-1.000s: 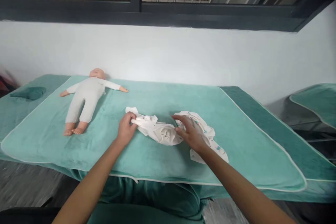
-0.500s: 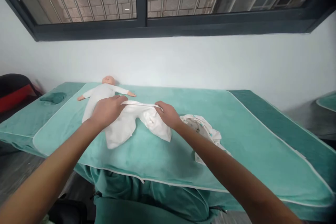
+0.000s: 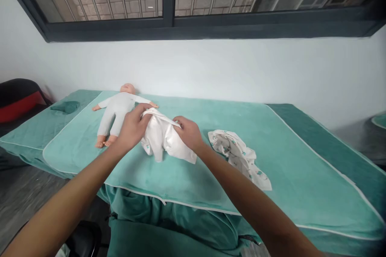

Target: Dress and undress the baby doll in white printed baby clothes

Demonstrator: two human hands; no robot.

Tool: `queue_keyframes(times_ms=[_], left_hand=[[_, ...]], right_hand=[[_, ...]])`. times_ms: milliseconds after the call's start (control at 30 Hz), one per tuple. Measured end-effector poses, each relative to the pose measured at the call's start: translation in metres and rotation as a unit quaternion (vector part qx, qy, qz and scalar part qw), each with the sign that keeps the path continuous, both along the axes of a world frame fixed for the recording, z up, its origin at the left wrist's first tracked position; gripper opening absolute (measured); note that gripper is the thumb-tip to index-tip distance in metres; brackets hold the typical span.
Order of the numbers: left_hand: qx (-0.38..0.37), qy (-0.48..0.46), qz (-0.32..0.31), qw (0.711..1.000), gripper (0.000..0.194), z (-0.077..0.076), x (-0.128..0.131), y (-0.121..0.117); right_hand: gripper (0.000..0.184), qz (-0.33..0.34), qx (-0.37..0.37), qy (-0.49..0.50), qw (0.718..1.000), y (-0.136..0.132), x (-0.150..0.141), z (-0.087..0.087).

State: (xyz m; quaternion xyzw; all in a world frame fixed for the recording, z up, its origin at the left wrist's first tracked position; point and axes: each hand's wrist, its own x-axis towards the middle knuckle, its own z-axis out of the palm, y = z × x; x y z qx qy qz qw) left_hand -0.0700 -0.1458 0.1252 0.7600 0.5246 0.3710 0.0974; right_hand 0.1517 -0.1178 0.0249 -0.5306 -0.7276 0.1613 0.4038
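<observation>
Small white baby pants (image 3: 169, 140) with a few green print spots hang between my two hands over the green bed. My left hand (image 3: 135, 123) is closed on one end of the waistband. At the band's other end my right hand (image 3: 188, 131) pinches the cloth. One leg looks bunched up on the left; the other droops to the right. Behind my left hand a baby doll (image 3: 119, 108) in a white suit lies on its back, arms spread. To the right of my right hand lies a crumpled white printed garment (image 3: 238, 154).
A green mattress pad (image 3: 289, 192) with white piping covers the bed against a white wall (image 3: 205, 72). Above is a dark window frame (image 3: 169, 32). A black and red chair (image 3: 22, 102) stands at the left, and a dark stool (image 3: 83, 237) sits below the front edge.
The pants have turned and bunched in my hands, with the left leg drawn up and printed cloth now showing. My hands are slightly closer together. The doll's legs have come into view.
</observation>
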Motion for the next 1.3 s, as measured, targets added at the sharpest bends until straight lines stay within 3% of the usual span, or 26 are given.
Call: queue_keyframes(times_ms=[100, 167, 300, 367, 467, 600, 700, 767, 833, 900, 967, 1033, 1100, 1167, 1233, 1300], left_hand=[[-0.004, -0.048, 0.021, 0.999, 0.029, 0.010, -0.010, 0.001], [0.010, -0.010, 0.030, 0.999, 0.028, 0.010, -0.022, 0.003], [0.004, 0.218, 0.036, 0.975, 0.029, -0.009, -0.045, 0.011], [-0.022, 0.277, 0.039, 0.960, 0.031, -0.021, -0.052, 0.014], [-0.045, 0.228, 0.036, 0.972, 0.029, -0.030, -0.058, 0.018], [-0.100, 0.127, 0.013, 0.987, 0.029, -0.015, -0.065, 0.028], [-0.151, 0.119, -0.005, 0.981, 0.032, 0.000, -0.072, 0.052], [-0.166, 0.148, -0.012, 0.975, 0.034, 0.002, -0.075, 0.076], [-0.164, 0.183, 0.007, 0.969, 0.034, -0.005, -0.072, 0.103], [-0.157, 0.217, 0.055, 0.962, 0.035, -0.025, -0.063, 0.125], [-0.141, 0.252, 0.104, 0.952, 0.036, -0.055, -0.048, 0.139], [-0.076, 0.287, 0.112, 0.948, 0.037, -0.092, -0.029, 0.144], [-0.042, 0.285, 0.042, 0.957, 0.041, -0.129, -0.010, 0.143], [-0.060, 0.250, -0.022, 0.966, 0.042, -0.158, 0.006, 0.141], [-0.090, 0.233, -0.051, 0.967, 0.039, -0.177, 0.018, 0.142], [-0.110, 0.242, -0.047, 0.963, 0.039, -0.185, 0.025, 0.149]], right_hand=[[0.026, -0.040, 0.075, -0.008, 0.996, 0.010, 0.011, 0.024], [0.030, -0.064, 0.115, -0.006, 0.991, 0.019, 0.029, 0.030], [0.035, -0.057, 0.041, -0.075, 0.995, 0.031, 0.066, 0.019], [0.035, -0.061, 0.000, -0.124, 0.990, 0.030, 0.078, 0.013], [0.037, -0.080, -0.012, -0.190, 0.978, 0.017, 0.091, 0.018], [0.038, -0.110, -0.017, -0.299, 0.948, 0.006, 0.104, 0.052], [0.031, -0.112, -0.057, -0.360, 0.925, 0.021, 0.111, 0.076], [0.027, -0.107, -0.105, -0.389, 0.909, 0.041, 0.109, 0.081], [0.028, -0.110, -0.146, -0.400, 0.898, 0.063, 0.100, 0.071], [0.034, -0.130, -0.143, -0.396, 0.898, 0.079, 0.081, 0.048], [0.040, -0.158, -0.078, -0.390, 0.904, 0.088, 0.056, 0.015], [0.045, -0.151, -0.008, -0.385, 0.911, 0.089, 0.029, -0.022], [0.044, -0.092, -0.009, -0.349, 0.933, 0.087, 0.004, -0.056], [0.041, -0.065, -0.052, -0.297, 0.951, 0.087, -0.013, -0.081], [0.040, -0.081, -0.083, -0.254, 0.960, 0.091, -0.021, -0.097], [0.042, -0.116, -0.092, -0.234, 0.961, 0.098, -0.019, -0.104]])
